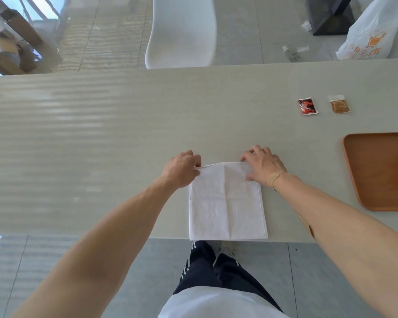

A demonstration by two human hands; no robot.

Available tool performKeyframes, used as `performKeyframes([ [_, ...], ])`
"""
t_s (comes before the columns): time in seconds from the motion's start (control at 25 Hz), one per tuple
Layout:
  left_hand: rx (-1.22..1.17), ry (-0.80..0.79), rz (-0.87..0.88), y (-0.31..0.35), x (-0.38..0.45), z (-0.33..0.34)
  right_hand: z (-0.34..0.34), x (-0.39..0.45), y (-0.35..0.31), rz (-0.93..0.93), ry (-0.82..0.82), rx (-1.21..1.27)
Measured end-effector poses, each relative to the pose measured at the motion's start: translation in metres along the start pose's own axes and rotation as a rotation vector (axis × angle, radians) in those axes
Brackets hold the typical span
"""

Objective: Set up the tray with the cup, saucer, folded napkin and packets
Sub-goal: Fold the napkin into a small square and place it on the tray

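A white napkin [226,203] lies flat on the pale table [101,134], its near edge at the table's front edge. My left hand [183,168] pinches the napkin's far left corner. At the far right corner, my right hand [263,165] grips the cloth with fingers curled. A wooden tray [381,171] sits at the right, cut off by the frame, and its visible part is bare. Beyond it lie a red packet [308,106] and a brown packet [339,104]. No cup or saucer is in view.
A white chair [182,31] stands across the table. A white plastic bag [375,31] and a dark table base [329,14] are at the far right on the floor. Cardboard boxes [12,40] sit at the far left.
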State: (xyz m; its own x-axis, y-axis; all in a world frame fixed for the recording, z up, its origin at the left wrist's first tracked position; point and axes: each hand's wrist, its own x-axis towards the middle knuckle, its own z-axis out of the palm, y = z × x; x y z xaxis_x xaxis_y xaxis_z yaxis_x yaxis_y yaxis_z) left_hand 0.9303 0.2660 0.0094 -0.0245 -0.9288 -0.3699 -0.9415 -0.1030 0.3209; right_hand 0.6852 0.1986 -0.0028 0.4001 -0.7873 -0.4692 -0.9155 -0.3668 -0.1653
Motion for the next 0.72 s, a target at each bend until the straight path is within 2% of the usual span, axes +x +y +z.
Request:
performKeyframes([
  [0.2, -0.068, 0.136, 0.084, 0.000, -0.024, -0.003, 0.007, -0.009, 0.006, -0.025, 0.057, 0.037],
  [0.44, -0.113, 0.263, 0.074, 0.009, -0.052, 0.001, 0.005, -0.051, 0.009, -0.128, 0.380, 0.197],
  [0.56, -0.123, 0.351, 0.105, 0.015, -0.073, 0.007, 0.003, -0.081, 0.013, -0.162, 0.429, 0.247],
  [0.72, -0.117, 0.390, 0.167, 0.020, -0.107, 0.021, 0.011, -0.114, 0.014, -0.228, 0.453, 0.262],
])
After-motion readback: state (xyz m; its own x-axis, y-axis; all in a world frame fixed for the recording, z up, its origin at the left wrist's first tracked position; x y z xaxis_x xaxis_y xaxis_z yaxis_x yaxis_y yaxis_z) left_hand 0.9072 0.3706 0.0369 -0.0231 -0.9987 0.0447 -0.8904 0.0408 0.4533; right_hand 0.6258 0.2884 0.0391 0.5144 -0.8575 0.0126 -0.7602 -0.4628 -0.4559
